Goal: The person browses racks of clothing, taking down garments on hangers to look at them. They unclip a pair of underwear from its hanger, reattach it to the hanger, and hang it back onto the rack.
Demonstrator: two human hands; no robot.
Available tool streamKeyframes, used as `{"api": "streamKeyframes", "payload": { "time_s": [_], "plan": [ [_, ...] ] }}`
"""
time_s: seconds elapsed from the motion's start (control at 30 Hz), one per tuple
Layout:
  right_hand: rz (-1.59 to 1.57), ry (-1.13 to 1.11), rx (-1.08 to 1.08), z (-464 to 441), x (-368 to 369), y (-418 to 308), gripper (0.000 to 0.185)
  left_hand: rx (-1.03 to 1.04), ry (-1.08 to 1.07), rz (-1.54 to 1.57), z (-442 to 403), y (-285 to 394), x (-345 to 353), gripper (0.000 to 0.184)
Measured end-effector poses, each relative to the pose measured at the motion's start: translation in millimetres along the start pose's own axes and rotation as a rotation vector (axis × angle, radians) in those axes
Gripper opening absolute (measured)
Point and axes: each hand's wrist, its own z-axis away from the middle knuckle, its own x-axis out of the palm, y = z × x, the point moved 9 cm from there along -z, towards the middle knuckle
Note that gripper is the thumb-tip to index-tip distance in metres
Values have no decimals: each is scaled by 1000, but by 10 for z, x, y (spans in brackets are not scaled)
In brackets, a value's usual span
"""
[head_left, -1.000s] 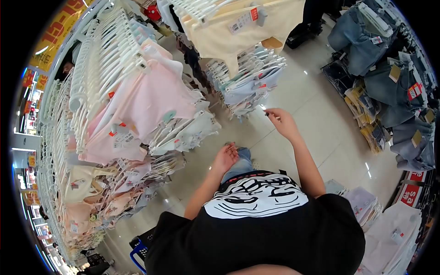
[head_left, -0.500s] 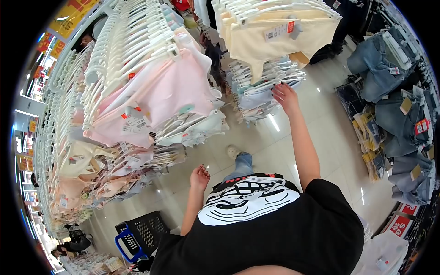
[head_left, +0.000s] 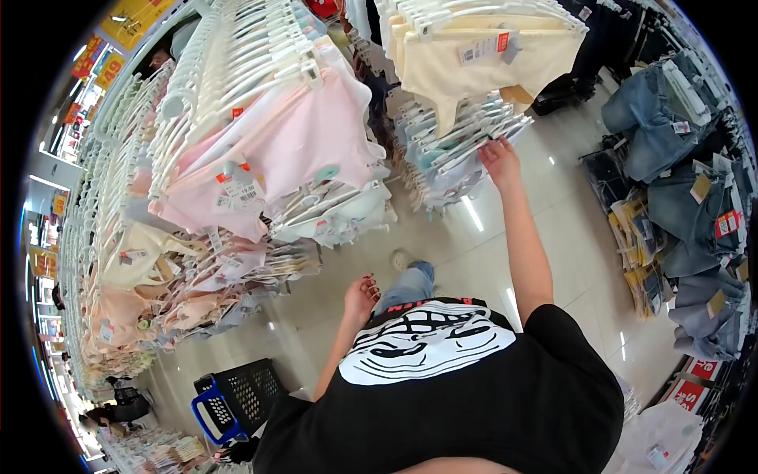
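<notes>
My right hand (head_left: 500, 162) reaches forward to a low rack of light garments (head_left: 450, 166). Its fingers close on the end of a white hanger (head_left: 491, 136) at the rack's right side. Above that rack, cream garments (head_left: 442, 67) with a price tag hang from white hangers. My left hand (head_left: 362, 295) hangs near my leg, its fingers loosely bent and apart, holding nothing. Closest to it on the left are pale pink garments (head_left: 304, 146) on white hangers and, underneath, more light garments (head_left: 339, 217).
A black shopping basket (head_left: 253, 391) with a blue handle stands on the floor at lower left. Denim shorts (head_left: 655, 118) hang along the right wall, above a red sign (head_left: 695, 383). Tiled floor (head_left: 560, 237) lies between the racks. A person (head_left: 122, 407) is at far lower left.
My right hand has moved up and slightly right, from beside the low rack onto a hanger end. My left hand has come up and right, nearer my leg. The view has shifted slightly.
</notes>
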Motion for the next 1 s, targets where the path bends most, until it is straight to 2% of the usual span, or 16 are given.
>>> {"api": "streamKeyframes", "payload": {
  "time_s": [0.13,0.23,0.3,0.37,0.47,0.57,0.6,0.7,0.8,0.9,1.0],
  "plan": [
    [21,-47,-35,279,153,-139,44,6,-1,-175,89,-12,54,17],
    [124,-91,-52,820,442,-289,38,275,-39,-574,278,350,682,24],
    [204,-117,-25,1249,689,-359,33,777,-98,-753,421,734,1146,36],
    [196,-127,-53,1554,838,-472,25,1185,-63,-1028,891,1121,1771,45],
    [182,-164,-74,1898,952,-565,24,1409,-238,-1057,1294,1366,2367,37],
    [214,-139,-67,2051,856,-583,22,880,-501,-771,1002,1159,2302,23],
    [282,-92,-73,2111,842,-607,20,924,-517,-680,1128,1185,2405,16],
    [319,-138,-12,2274,806,-666,26,783,-492,-490,1130,1162,2444,17],
    [460,-149,57,2451,659,-707,29,815,-484,-431,1237,1232,2495,20],
    [588,-167,-37,2466,408,-815,26,840,-511,-419,1323,1293,2528,22],
    [639,44,-163,2293,-166,-843,25,818,-565,-436,1320,1298,2517,21]
  ]
}}
